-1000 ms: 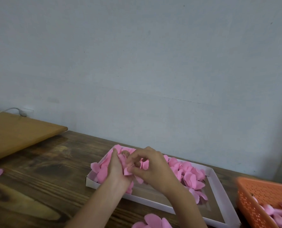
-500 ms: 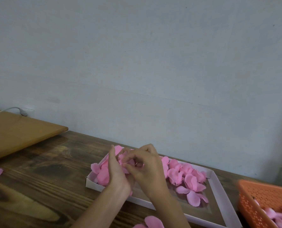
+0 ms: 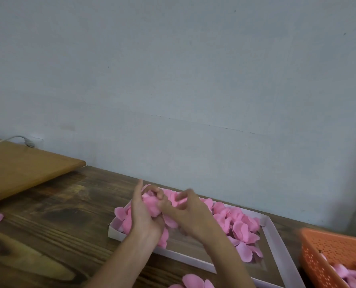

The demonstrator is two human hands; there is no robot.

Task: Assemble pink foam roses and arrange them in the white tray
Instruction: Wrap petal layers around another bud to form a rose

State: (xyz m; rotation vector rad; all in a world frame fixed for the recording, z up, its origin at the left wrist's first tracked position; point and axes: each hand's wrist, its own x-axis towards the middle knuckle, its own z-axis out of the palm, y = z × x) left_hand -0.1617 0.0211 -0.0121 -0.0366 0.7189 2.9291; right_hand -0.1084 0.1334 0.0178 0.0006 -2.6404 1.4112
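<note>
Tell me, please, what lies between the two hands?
In the head view, a pink rose lies between them: the left hand grips it, the right hand pinches it, above the tray.

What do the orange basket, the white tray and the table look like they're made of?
Orange basket: likely moulded plastic, matte, walls pierced with rows of small holes. White tray: probably card, matte, with flat folded rims. Table: dark stained wood, slight sheen, visible grain and knots.
</note>
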